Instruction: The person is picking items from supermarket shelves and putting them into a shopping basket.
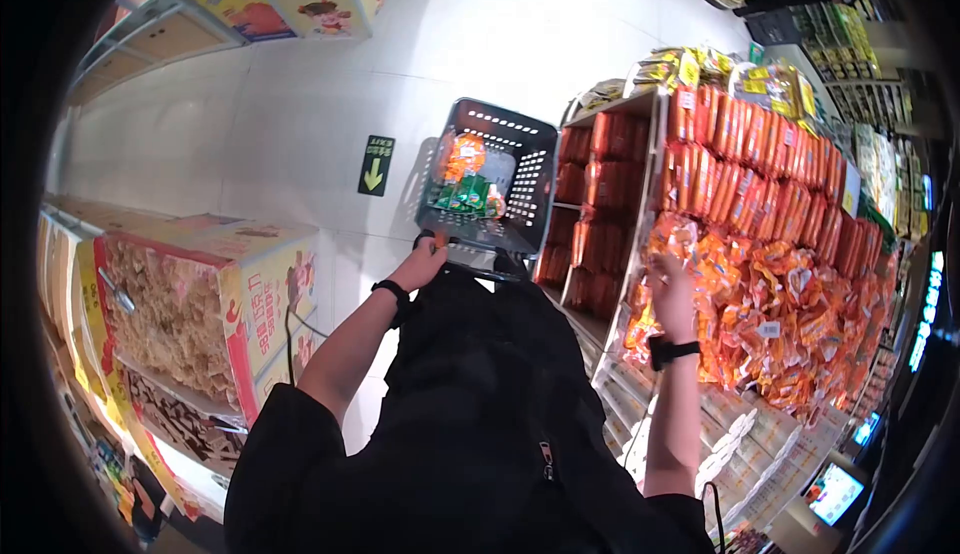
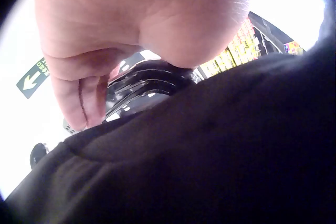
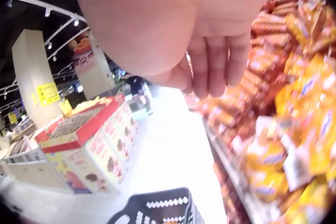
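A dark grey shopping basket [image 1: 541, 139] with perforated walls is in front of the person's legs in the head view. My left hand [image 1: 424, 262] grips its black handle [image 2: 152, 77], fingers curled round it. Inside the basket lie an orange packet [image 1: 466, 157] and green packets [image 1: 463, 195]. Over the display at the right, my right hand [image 1: 673, 299] has its fingers loosely bent, with nothing seen between them. Just beyond its fingertips is an orange packet [image 1: 672, 234]. A heap of loose orange packets [image 1: 770, 304] spreads to the right of that hand.
Rows of red-orange packs [image 1: 750, 189] stand behind the heap, above a shelf with more red packs [image 1: 610, 189]. At the left is a large open box [image 1: 265, 299] of loose goods. A green arrow sign [image 1: 376, 166] lies on the pale floor.
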Action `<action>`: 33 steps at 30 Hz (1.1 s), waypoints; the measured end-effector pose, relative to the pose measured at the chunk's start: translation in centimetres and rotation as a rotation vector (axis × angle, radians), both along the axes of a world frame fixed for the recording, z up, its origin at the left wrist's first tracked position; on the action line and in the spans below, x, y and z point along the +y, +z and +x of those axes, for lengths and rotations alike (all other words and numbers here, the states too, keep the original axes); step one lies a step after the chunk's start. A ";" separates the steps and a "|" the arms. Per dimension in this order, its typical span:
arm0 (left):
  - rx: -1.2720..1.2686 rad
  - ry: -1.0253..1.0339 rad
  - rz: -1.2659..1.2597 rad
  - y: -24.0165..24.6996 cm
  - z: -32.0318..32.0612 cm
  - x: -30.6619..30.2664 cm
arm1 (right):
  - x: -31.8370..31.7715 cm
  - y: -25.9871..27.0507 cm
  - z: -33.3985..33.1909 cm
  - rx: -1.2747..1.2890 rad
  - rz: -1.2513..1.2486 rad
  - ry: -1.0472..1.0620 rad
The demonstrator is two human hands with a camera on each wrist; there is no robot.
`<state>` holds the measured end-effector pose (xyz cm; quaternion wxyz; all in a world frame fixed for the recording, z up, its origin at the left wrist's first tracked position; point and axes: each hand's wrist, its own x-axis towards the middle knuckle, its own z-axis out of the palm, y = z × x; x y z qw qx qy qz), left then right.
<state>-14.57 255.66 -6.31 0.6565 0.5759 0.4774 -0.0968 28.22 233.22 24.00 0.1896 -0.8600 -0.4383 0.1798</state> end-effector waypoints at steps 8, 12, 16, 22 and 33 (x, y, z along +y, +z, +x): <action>0.015 -0.114 0.117 1.1 -5.5 3.2 | 6.1 -18.2 -18.2 0.243 -0.199 0.504; 0.214 -0.149 0.182 -2.5 -12.1 3.0 | 8.5 -20.0 -18.5 0.174 -0.537 0.502; 0.207 -0.187 0.129 -6.3 -16.6 2.4 | 8.3 -21.5 -18.3 0.095 -0.622 0.496; 0.125 -0.014 0.032 -8.5 -15.6 2.1 | 9.3 -21.2 -18.4 0.103 -0.759 0.410; 0.020 -0.315 0.168 -8.1 -6.6 8.8 | 9.5 -24.4 -16.5 0.253 -0.742 0.504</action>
